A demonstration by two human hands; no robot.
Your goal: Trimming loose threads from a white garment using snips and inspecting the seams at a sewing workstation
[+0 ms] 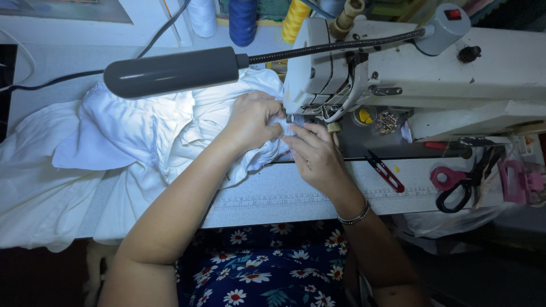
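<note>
Floral-print lap at 6 o'clock; both hands feeding white fabric (131, 136) at a sewing machine (398, 62).
Left to right: soft, light, easily bunched fabric spreads from 9 o'clock to centre; left hand (253, 120) clenched on its gathered folds; right hand (315, 153) pinching the edge flat by the needle; thread snips (385, 170) and scissors (463, 185) at 3 o'clock. Best held near the seam.
</note>
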